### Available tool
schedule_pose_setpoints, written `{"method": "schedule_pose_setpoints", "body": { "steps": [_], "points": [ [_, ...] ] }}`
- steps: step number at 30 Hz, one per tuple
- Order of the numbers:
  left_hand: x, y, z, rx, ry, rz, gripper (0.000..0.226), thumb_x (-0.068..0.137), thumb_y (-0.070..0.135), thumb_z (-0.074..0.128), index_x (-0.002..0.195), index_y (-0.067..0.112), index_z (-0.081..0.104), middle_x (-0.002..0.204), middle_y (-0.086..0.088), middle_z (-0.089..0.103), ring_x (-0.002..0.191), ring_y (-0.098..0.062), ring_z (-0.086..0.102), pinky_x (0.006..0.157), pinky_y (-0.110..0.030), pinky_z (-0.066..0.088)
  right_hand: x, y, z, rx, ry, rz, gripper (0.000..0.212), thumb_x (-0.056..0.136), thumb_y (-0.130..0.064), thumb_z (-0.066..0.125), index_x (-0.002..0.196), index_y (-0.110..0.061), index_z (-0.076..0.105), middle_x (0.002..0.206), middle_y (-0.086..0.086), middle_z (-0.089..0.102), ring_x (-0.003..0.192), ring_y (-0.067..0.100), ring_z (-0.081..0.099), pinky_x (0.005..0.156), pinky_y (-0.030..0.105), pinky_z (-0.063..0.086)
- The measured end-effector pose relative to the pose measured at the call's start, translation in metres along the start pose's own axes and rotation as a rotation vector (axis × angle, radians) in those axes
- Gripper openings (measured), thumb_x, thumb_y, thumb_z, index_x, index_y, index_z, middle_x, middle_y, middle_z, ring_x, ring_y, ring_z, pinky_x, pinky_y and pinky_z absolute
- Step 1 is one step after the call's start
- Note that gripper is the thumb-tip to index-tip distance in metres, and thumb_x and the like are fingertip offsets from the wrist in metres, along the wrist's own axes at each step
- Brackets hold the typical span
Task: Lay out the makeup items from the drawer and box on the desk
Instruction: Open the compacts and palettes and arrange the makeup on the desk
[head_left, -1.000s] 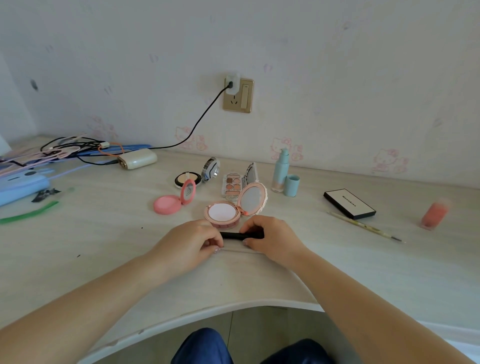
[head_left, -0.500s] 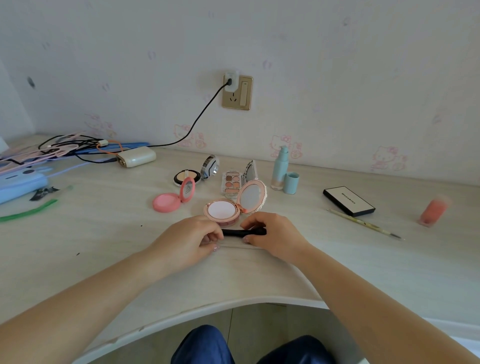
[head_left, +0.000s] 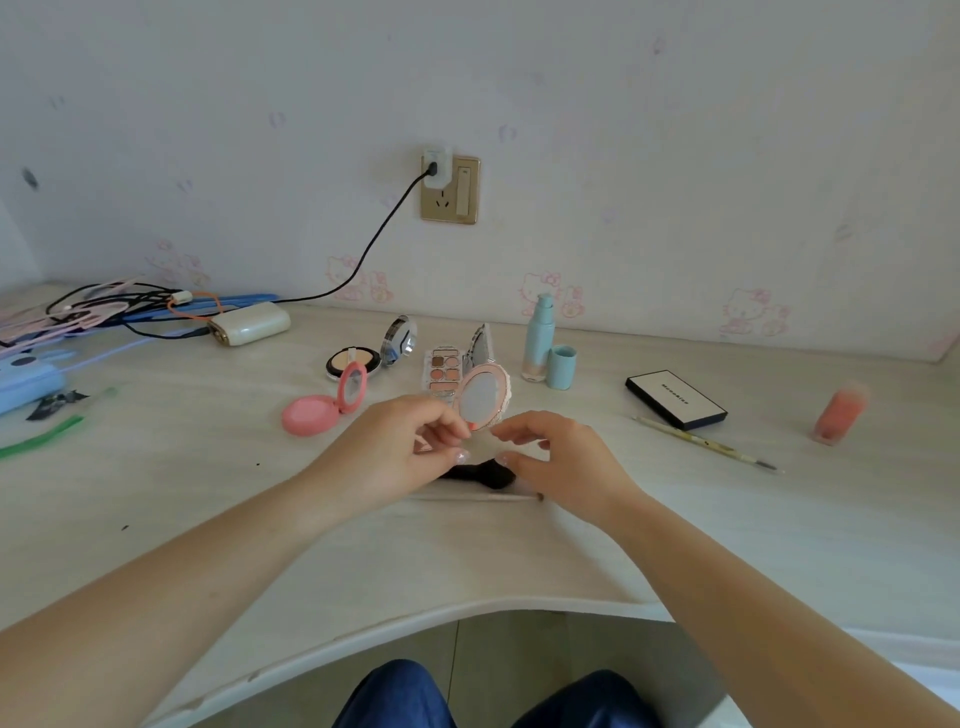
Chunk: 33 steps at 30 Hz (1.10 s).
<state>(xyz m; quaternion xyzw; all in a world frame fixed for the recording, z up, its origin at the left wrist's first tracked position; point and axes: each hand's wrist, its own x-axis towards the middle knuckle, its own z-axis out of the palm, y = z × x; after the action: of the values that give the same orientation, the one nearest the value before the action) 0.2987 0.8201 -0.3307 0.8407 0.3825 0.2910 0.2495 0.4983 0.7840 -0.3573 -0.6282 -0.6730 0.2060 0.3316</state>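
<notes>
Head view — both hands (head_left: 400, 457) lifted off black brush (head_left: 480, 474).

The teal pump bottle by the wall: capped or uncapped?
Uncapped. The teal pump bottle stands upright with its pump head bare, and the matching teal cap stands on the desk just right of it.

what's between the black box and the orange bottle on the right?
Nothing: in the head view the desk is bare between the black box and the orange bottle. The thin brush lies nearer, clear of that gap.
</notes>
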Motion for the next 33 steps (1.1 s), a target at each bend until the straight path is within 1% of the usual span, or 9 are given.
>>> {"method": "schedule_pose_setpoints", "body": {
  "steps": [2, 5, 11, 15, 18, 20, 23, 28, 33],
  "points": [
    [0.012, 0.016, 0.009, -0.049, -0.014, 0.008, 0.013, 0.081, 0.01, 0.071, 0.086, 0.022, 0.067, 0.088, 0.009, 0.067, 0.083, 0.003, 0.059, 0.071, 0.009, 0.029, -0.004, 0.003, -0.011, -0.009, 0.041, -0.019, 0.02, 0.088, -0.026, 0.062, 0.107, -0.03, 0.066, 0.107, -0.018, 0.064, 0.098, -0.001, 0.055, 0.078, 0.004, 0.038],
    [0.034, 0.037, 0.032, -0.143, -0.068, 0.071, 0.023, 0.082, 0.008, 0.069, 0.085, 0.03, 0.064, 0.085, 0.01, 0.065, 0.079, 0.003, 0.059, 0.07, -0.009, 0.047, -0.01, 0.015, -0.031, 0.001, 0.118, -0.003, 0.018, 0.088, -0.026, 0.063, 0.105, -0.03, 0.065, 0.102, -0.02, 0.062, 0.097, -0.001, 0.056, 0.082, 0.01, 0.039],
    [0.081, 0.066, 0.081, -0.123, -0.146, 0.112, 0.027, 0.083, 0.015, 0.069, 0.108, 0.018, 0.063, 0.085, 0.013, 0.061, 0.082, 0.0, 0.059, 0.078, -0.018, 0.048, -0.023, 0.056, -0.077, 0.055, 0.29, 0.103, 0.017, 0.086, -0.02, 0.065, 0.098, -0.032, 0.065, 0.099, -0.017, 0.064, 0.095, -0.001, 0.058, 0.081, 0.015, 0.041],
    [0.112, 0.074, 0.118, 0.012, -0.203, 0.114, 0.041, 0.084, 0.019, 0.068, 0.123, 0.019, 0.055, 0.108, 0.007, 0.064, 0.104, -0.007, 0.057, 0.085, -0.019, 0.042, -0.037, 0.099, -0.107, 0.021, 0.38, 0.242, 0.021, 0.086, -0.015, 0.063, 0.101, -0.029, 0.064, 0.103, -0.011, 0.064, 0.097, 0.006, 0.057, 0.083, 0.021, 0.041],
    [0.127, 0.078, 0.144, 0.107, -0.264, 0.129, 0.055, 0.085, 0.021, 0.066, 0.135, 0.022, 0.044, 0.126, 0.007, 0.06, 0.12, -0.012, 0.051, 0.101, -0.028, 0.04, -0.047, 0.131, -0.122, -0.149, 0.355, 0.352, 0.032, 0.085, -0.012, 0.062, 0.114, -0.025, 0.063, 0.111, -0.006, 0.061, 0.105, 0.013, 0.057, 0.09, 0.025, 0.043],
    [0.135, 0.082, 0.16, 0.15, -0.307, 0.129, 0.061, 0.085, 0.021, 0.064, 0.14, 0.024, 0.036, 0.131, 0.007, 0.056, 0.123, -0.015, 0.048, 0.102, -0.03, 0.039, -0.053, 0.148, -0.131, -0.307, 0.312, 0.405, 0.039, 0.084, -0.012, 0.059, 0.121, -0.024, 0.061, 0.116, -0.004, 0.062, 0.107, 0.017, 0.058, 0.094, 0.03, 0.045],
    [0.145, 0.086, 0.175, 0.18, -0.329, 0.128, 0.061, 0.085, 0.02, 0.063, 0.14, 0.025, 0.036, 0.132, 0.009, 0.055, 0.123, -0.015, 0.048, 0.1, -0.028, 0.039, -0.057, 0.157, -0.137, -0.446, 0.27, 0.386, 0.038, 0.085, -0.017, 0.058, 0.122, -0.025, 0.06, 0.114, -0.002, 0.066, 0.106, 0.021, 0.06, 0.093, 0.037, 0.047],
    [0.153, 0.083, 0.182, 0.19, -0.314, 0.114, 0.055, 0.083, 0.019, 0.064, 0.134, 0.027, 0.044, 0.125, 0.013, 0.06, 0.118, -0.014, 0.051, 0.095, -0.028, 0.041, -0.056, 0.156, -0.139, -0.502, 0.275, 0.332, 0.033, 0.087, -0.013, 0.056, 0.117, -0.025, 0.062, 0.105, -0.005, 0.069, 0.1, 0.019, 0.061, 0.087, 0.033, 0.047],
    [0.15, 0.081, 0.174, 0.261, -0.267, 0.216, 0.035, 0.085, 0.025, 0.062, 0.12, 0.028, 0.058, 0.123, 0.012, 0.061, 0.118, -0.013, 0.053, 0.098, -0.035, 0.041, -0.056, 0.146, -0.135, -0.386, 0.343, 0.253, 0.029, 0.089, -0.009, 0.055, 0.112, -0.023, 0.065, 0.1, -0.004, 0.065, 0.094, 0.019, 0.064, 0.085, 0.037, 0.05]
  ]
}}
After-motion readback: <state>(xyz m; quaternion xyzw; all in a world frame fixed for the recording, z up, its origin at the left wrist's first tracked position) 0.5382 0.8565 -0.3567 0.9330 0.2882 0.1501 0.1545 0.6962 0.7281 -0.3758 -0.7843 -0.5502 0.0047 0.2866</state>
